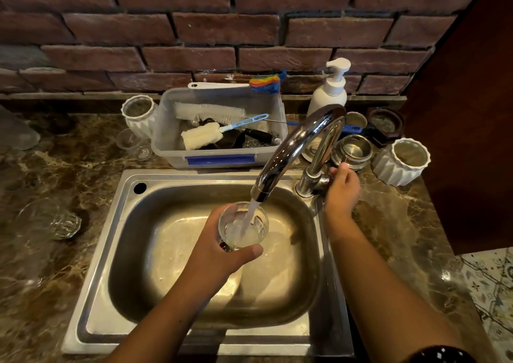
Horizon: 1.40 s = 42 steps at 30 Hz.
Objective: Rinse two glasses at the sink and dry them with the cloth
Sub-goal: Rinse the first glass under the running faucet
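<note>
Head camera looks down at a steel sink (91, 293) set in a brown marble counter (41, 265). The left hand (219, 249) grasps a clear glass (243, 225), fingers wrapped around its side and the thumb across the near wall, and holds it upright over the basin, directly under the spout of the chrome faucet (294, 146). A stream of water (249, 212) falls from the spout into the glass, which already has water inside. The right hand (342, 190) is closed on the faucet handle (324, 181) at the base of the faucet, on the right side of the sink. A second clear glass (55, 219) lies on its side on the counter, to the left of the sink and well apart from both hands. Behind the sink stands a plastic tub (219, 151) with bottle brushes in it, and just beside it to the right a white pump bottle (330, 90). A white ribbed cup (402, 160) stands on the counter to the right of the faucet.
</note>
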Tool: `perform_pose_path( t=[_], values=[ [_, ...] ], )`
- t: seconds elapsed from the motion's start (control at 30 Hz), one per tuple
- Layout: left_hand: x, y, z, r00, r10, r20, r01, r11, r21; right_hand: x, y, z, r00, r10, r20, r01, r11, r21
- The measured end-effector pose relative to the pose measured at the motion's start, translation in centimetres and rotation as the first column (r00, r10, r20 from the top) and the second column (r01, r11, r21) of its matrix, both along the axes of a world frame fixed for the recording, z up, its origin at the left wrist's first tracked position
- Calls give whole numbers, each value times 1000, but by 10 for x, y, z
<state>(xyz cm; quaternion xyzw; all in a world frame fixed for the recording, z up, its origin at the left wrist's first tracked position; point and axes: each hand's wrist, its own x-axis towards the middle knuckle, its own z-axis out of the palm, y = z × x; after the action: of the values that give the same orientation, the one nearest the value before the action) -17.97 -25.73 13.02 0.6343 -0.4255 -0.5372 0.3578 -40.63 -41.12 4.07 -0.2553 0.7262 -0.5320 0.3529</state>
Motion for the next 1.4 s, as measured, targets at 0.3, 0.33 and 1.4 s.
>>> perform_pose_path(
  t=[0.3,0.33,1.4],
  values=[
    [14,9,2,995,19,-97,-16,999,29,71,128,71,927,375,6,-373,923,-99],
    [14,9,4,994,28,-105,-24,999,43,80,136,76,890,456,14,-452,886,-103],
    [6,-5,11,580,424,-696,-139,893,428,125,123,106,631,776,-9,-774,629,-78]
  ],
)
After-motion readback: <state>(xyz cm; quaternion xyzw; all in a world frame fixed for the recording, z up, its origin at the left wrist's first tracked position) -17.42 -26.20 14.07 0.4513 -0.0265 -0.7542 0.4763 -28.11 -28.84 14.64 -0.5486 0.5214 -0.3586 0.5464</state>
